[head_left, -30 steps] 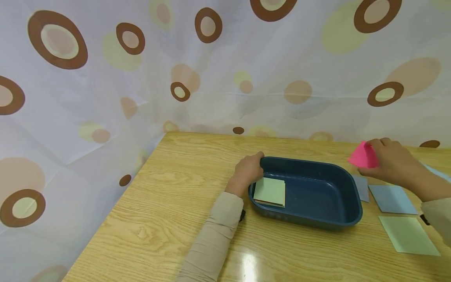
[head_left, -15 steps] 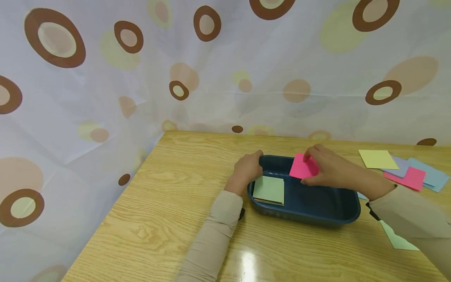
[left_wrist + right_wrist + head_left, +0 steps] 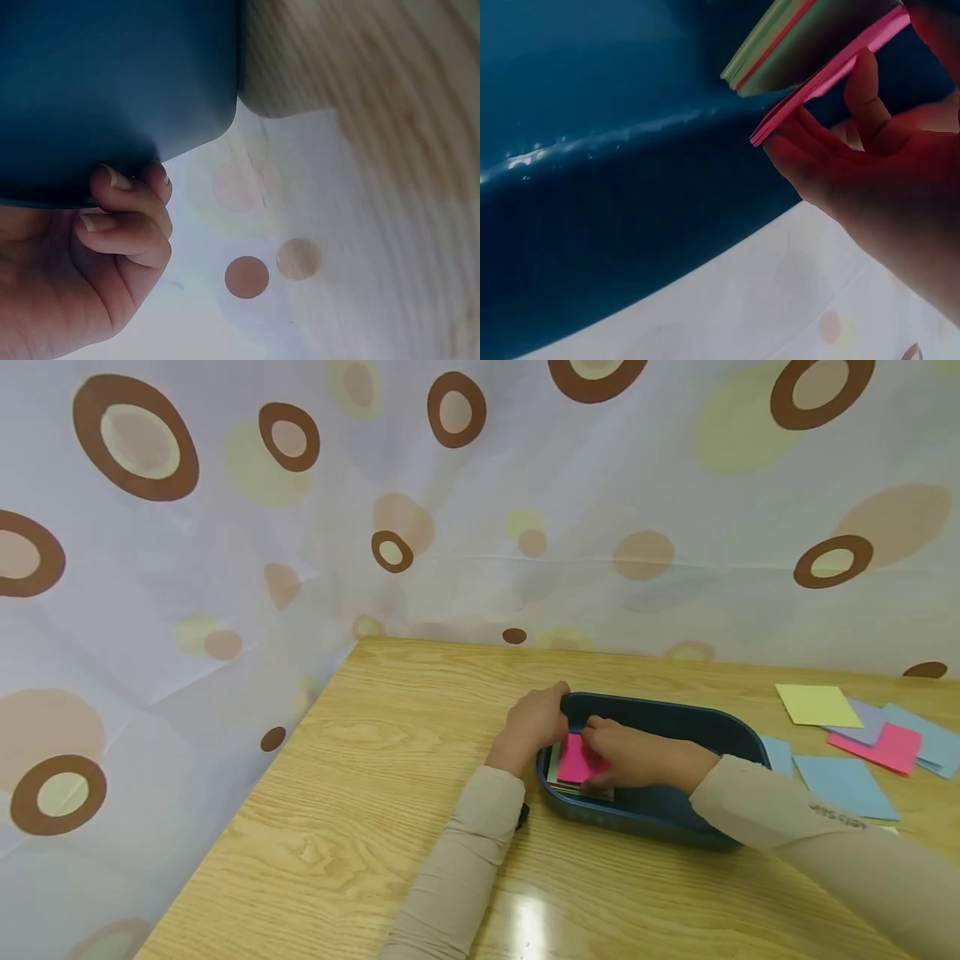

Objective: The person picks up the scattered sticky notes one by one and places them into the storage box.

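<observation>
In the head view my left hand holds the left end of a dark blue plastic basin. The left wrist view shows curled fingers hooked at the basin's rim. My right hand reaches inside the basin and pinches a thin pad of pink sticky notes. In the right wrist view, thumb and fingers hold this pink pad by its edges, beside a stack of green and other coloured notes. From the head, the pink pad overlaps that stack at the basin's left end.
Right of the basin, on the wooden table, lie a yellow note pad, a pink one, a purple one and several blue ones. A patterned curtain hangs behind the table.
My right hand has carried the pink sticky notes leftward from the right side of the table, over and into the basin, to the stack there. The left hand keeps its hold.
</observation>
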Available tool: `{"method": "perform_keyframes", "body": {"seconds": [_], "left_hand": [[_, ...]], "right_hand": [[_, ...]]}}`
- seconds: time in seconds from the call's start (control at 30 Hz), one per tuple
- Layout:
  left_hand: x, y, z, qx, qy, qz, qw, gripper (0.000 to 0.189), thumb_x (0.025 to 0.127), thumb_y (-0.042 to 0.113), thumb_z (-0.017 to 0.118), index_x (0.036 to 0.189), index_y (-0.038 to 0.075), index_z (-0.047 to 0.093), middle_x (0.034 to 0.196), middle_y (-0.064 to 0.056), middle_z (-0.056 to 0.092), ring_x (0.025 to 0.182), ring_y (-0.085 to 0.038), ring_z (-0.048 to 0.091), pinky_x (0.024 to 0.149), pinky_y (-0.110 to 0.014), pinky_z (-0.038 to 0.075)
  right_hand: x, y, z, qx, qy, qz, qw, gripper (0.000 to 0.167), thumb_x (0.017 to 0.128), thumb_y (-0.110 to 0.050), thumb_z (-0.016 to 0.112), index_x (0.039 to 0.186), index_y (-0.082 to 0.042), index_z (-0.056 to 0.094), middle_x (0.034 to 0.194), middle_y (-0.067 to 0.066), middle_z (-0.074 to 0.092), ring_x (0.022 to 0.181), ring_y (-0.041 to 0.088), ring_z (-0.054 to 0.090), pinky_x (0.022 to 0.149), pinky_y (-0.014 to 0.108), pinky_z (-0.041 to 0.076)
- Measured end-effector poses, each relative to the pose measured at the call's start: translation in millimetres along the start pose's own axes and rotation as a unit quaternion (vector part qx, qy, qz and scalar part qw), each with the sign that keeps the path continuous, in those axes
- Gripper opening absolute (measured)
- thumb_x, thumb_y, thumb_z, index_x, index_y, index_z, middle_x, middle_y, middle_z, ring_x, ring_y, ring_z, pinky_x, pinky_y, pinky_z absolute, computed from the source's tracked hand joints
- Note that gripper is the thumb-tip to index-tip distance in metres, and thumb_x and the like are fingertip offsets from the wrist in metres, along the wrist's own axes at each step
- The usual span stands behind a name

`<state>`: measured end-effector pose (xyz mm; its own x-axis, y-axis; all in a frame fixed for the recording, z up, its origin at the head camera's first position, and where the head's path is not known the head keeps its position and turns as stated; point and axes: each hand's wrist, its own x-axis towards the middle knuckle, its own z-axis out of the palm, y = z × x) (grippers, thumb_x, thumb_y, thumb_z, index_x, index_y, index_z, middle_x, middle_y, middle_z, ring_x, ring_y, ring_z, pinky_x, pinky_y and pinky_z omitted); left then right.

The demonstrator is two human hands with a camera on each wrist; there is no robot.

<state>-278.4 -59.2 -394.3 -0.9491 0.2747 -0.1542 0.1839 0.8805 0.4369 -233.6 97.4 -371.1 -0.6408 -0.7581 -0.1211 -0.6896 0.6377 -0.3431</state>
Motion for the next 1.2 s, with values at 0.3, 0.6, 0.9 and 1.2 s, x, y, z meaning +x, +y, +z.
{"method": "perform_keyframes", "body": {"seconds": [0.3, 0.6, 0.9, 1.2], "left_hand": [[-2.0, 5.6, -1.9, -0.015, -0.001, 0.01, 0.9998, 0.049, 0.093, 0.009, 0.053, 0.141, 0.018, 0.046, 0.087, -0.006, 0.061, 0.057, -0.019, 0.046, 0.049, -0.028, 0.036], [-3.0, 10.5, 0.1, -0.016, -0.009, 0.011, 0.9998, 0.049, 0.093, 0.009, 0.054, 0.14, 0.018, 0.047, 0.087, -0.006, 0.061, 0.057, -0.018, 0.045, 0.049, -0.027, 0.035], [-2.6, 12.8, 1.1, -0.018, -0.005, 0.015, 0.9997, 0.048, 0.092, 0.008, 0.054, 0.139, 0.018, 0.048, 0.095, -0.007, 0.063, 0.059, -0.019, 0.047, 0.05, -0.028, 0.036], [-0.7, 0.3, 3.0, -0.019, 0.001, 0.012, 0.9997, 0.047, 0.094, 0.009, 0.053, 0.14, 0.017, 0.047, 0.11, -0.009, 0.064, 0.063, -0.02, 0.049, 0.053, -0.03, 0.038]], "right_hand": [[1.0, -7.0, 3.1, -0.03, 0.01, -0.004, 0.9995, 0.041, 0.085, -0.027, 0.074, 0.1, 0.006, 0.057, 0.089, 0.006, 0.045, 0.074, 0.016, 0.041, 0.065, 0.028, 0.04], [-0.7, -4.5, 10.0, -0.031, 0.012, 0.016, 0.9993, 0.042, 0.082, -0.029, 0.077, 0.098, 0.005, 0.057, 0.088, 0.007, 0.046, 0.072, 0.016, 0.043, 0.063, 0.03, 0.042], [0.7, -1.2, 11.6, -0.047, 0.0, 0.019, 0.9987, 0.044, 0.082, -0.029, 0.077, 0.102, 0.005, 0.058, 0.091, 0.009, 0.049, 0.074, 0.017, 0.047, 0.065, 0.032, 0.045], [11.6, -7.6, 14.6, -0.071, -0.002, 0.019, 0.9973, 0.049, 0.079, -0.034, 0.079, 0.103, 0.004, 0.061, 0.098, 0.014, 0.054, 0.078, 0.021, 0.054, 0.072, 0.035, 0.049]]}}
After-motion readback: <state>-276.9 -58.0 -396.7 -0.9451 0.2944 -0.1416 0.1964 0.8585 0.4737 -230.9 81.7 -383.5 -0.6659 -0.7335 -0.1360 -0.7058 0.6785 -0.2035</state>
